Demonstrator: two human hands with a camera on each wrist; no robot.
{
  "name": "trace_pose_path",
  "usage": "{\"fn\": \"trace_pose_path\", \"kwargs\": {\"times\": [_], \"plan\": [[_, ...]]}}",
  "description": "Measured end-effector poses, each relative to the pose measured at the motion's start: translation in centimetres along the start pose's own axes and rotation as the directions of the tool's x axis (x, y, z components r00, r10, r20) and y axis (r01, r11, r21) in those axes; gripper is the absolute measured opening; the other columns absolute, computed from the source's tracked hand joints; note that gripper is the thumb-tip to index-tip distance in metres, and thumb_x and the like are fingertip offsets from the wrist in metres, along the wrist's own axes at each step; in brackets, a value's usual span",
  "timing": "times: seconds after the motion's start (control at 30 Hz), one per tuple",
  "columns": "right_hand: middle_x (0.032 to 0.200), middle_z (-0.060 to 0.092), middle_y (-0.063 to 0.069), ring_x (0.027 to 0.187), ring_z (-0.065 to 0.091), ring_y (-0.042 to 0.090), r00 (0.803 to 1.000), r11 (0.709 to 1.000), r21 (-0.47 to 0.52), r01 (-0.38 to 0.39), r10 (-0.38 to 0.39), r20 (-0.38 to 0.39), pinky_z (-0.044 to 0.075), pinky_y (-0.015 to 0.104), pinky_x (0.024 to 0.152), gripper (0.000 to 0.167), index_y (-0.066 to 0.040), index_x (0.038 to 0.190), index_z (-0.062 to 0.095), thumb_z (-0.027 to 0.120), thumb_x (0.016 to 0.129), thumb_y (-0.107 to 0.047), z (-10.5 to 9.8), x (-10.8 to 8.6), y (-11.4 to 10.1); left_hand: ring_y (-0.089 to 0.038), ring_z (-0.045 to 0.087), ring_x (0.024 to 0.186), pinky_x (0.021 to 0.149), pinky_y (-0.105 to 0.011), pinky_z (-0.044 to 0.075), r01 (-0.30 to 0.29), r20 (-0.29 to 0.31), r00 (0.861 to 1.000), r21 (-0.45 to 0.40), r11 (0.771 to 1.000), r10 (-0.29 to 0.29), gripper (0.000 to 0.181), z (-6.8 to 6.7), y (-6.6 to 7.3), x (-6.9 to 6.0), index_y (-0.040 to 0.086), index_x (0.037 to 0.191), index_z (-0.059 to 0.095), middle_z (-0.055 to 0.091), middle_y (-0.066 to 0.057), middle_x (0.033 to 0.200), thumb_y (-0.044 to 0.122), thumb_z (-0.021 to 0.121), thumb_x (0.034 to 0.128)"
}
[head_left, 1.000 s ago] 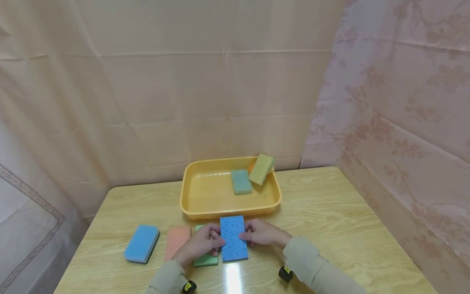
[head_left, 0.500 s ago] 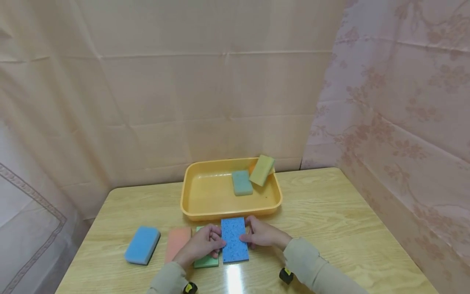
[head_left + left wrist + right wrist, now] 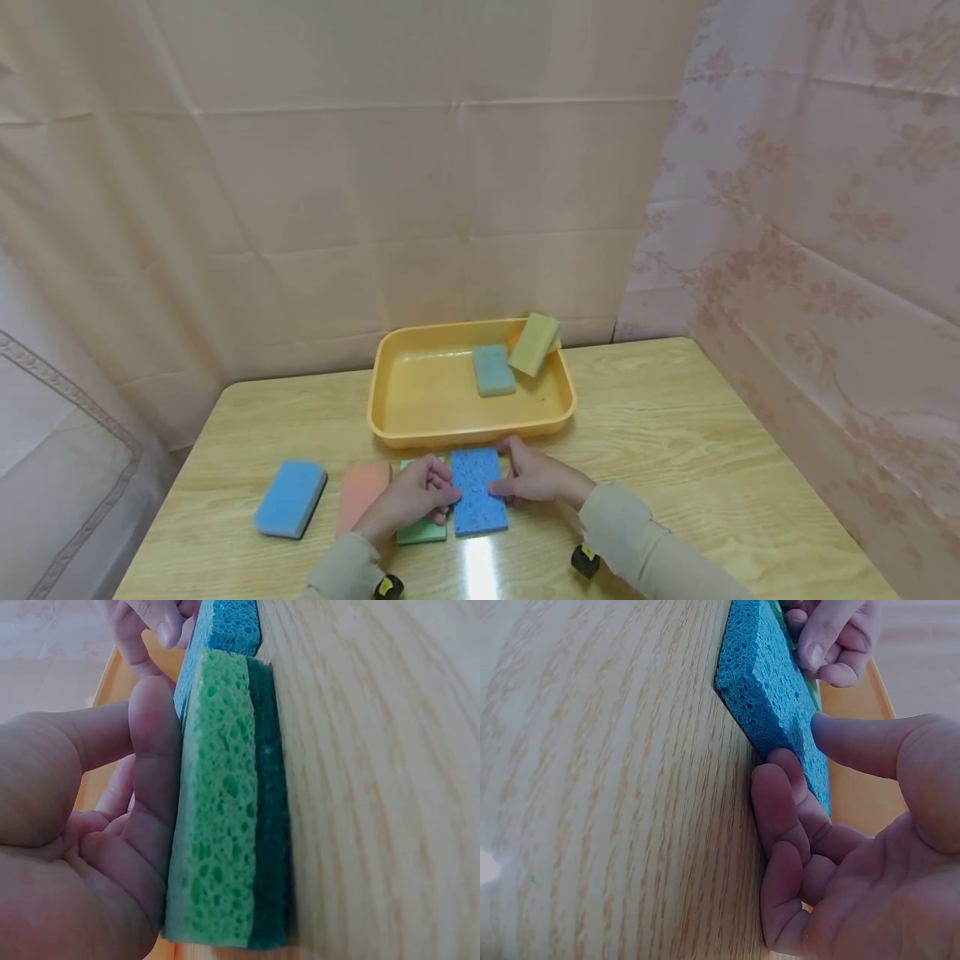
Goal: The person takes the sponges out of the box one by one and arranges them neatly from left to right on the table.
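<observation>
A blue speckled sponge (image 3: 478,492) lies nearly flat in front of the tray. My right hand (image 3: 542,475) holds its right edge, thumb on top and fingers curled at the side, as the right wrist view shows. My left hand (image 3: 412,496) reaches over a green sponge (image 3: 221,795) with a dark scouring layer. Its thumb meets the blue sponge's left edge; its curled fingers lie against the green sponge's upper face. In the left wrist view a finger hides the thumb's contact. To the left lie a pink sponge (image 3: 363,487) and a light-blue sponge (image 3: 291,498).
A yellow tray (image 3: 420,437) stands at the back of the wooden table (image 3: 675,467). Inside are a pale teal sponge (image 3: 493,371), a yellow-green sponge (image 3: 534,343) leaning on the rim, and something orange under it. Curtains hang behind and at the sides.
The far end of the blue sponge has come down, so it lies flatter. My right index finger has lifted slightly off its edge. My left hand and the other sponges stay put.
</observation>
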State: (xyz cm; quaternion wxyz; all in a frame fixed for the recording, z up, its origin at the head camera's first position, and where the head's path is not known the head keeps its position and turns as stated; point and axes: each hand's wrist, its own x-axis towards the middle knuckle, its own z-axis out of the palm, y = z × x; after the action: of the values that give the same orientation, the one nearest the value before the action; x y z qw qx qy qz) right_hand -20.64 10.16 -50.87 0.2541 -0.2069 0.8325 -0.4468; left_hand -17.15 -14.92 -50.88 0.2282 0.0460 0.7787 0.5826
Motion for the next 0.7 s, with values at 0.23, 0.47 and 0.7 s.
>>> {"fn": "trace_pose_path", "kwargs": {"times": [0.23, 0.47, 0.7], "plan": [[0.077, 0.067, 0.005, 0.065, 0.063, 0.019, 1.000, 1.000, 0.017, -0.015, 0.015, 0.010, 0.046, 0.029, 0.062, 0.061, 0.004, 0.139, 0.038, 0.073, 0.096, -0.024, -0.03, -0.11, 0.11, -0.017, 0.064, 0.066, 0.062, -0.032, 0.059, 0.002, -0.010, 1.000, -0.004, 1.000, -0.002, 0.025, 0.14, -0.17, 0.00, -0.003, 0.110, 0.053, 0.065, -0.011, 0.090, 0.005, 0.071, 0.0943], [0.079, 0.067, 0.006, 0.067, 0.063, 0.021, 1.000, 0.998, 0.054, -0.023, 0.024, -0.003, 0.049, 0.031, 0.064, 0.060, 0.004, 0.138, 0.039, 0.073, 0.096, -0.022, 0.21, -0.35, 0.16, -0.016, 0.064, 0.066, 0.061, -0.030, 0.058, -0.002, -0.012, 1.000, -0.014, 1.000, 0.001, 0.026, 0.26, -0.23, -0.13, -0.003, 0.109, 0.054, 0.065, -0.010, 0.089, 0.005, 0.073, 0.0934], [0.083, 0.068, 0.006, 0.073, 0.066, 0.021, 1.000, 0.996, 0.092, -0.009, 0.010, -0.013, 0.054, 0.031, 0.069, 0.058, 0.004, 0.139, 0.039, 0.072, 0.097, -0.020, -0.23, -0.63, 0.24, -0.015, 0.064, 0.067, 0.061, -0.029, 0.058, -0.022, -0.007, 1.000, -0.017, 1.000, 0.021, 0.026, 0.22, -0.09, -0.05, -0.004, 0.110, 0.054, 0.065, -0.009, 0.089, 0.006, 0.072, 0.0939]]}}
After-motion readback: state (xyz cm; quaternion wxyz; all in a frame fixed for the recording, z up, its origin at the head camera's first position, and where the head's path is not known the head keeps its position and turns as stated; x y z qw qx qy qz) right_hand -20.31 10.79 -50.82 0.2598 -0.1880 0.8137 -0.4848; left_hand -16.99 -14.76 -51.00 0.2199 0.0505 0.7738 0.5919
